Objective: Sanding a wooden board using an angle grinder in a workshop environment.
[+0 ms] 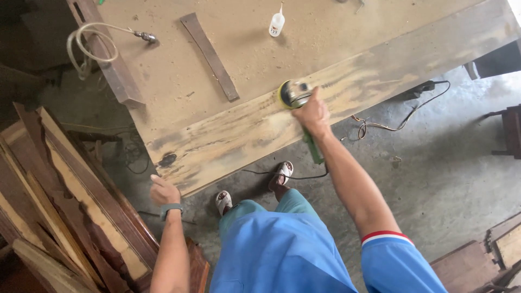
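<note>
Right now the sander point(293, 94), a handheld power tool with a yellow-rimmed disc and a green body, sits flat on the long wooden plank point(336, 92) that lies along the near edge of the workbench point(217, 43), about midway along the board's length. My right hand point(312, 113) is clamped over the top of its body, arm stretched well forward, pressing the disc onto the wood; its dark cord point(304, 176) trails down past my sandalled feet to the concrete floor point(445, 173). The plank looks pale and freshly abraded in streaks around the disc, while dark patches remain toward its left end, near a knot, and along the front edge, so I judge the surfacing to be partway through. My left hand point(161, 190), with a watch on the wrist, rests loosely curled at the plank's near left corner, touching or just at the edge, grasping nothing that I can make out. To carry on, I reckon the stroke needs steady, even pressure along the grain toward the darker left stretch, with the cord kept clear of the disc. Farther back on the dusty bench lie a dark wood strip point(210, 57), a small white squeeze bottle point(277, 24) and a coiled hose point(89, 46); stacked boards point(70, 217) lean at my left.
</note>
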